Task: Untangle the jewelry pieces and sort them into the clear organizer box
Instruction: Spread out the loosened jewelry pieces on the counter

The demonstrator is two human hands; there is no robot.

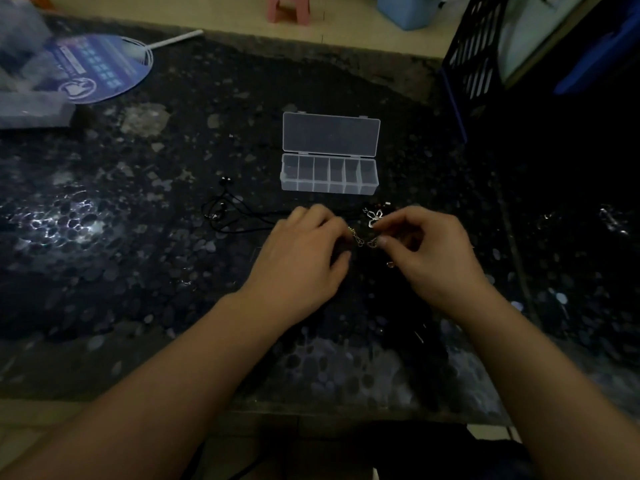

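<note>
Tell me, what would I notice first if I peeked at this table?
Two hands, the left hand and the right hand, meet over a small tangle of jewelry in the middle. Just beyond them sits a clear organizer box, lid open. A round blue fan lies far left.

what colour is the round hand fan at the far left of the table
Blue and purple with white print, on a white handle; the hand fan shows best in the head view.

My desk (145, 209) is black stone speckled with pale grey flecks. The organizer box (329, 176) is clear, colourless plastic. A gold chain (356, 237) and a silver flower pendant (375, 216) glint beside black cords (228, 209). The round fan (100, 67) is blue with white print; the stool (288, 8) is pink.
</note>
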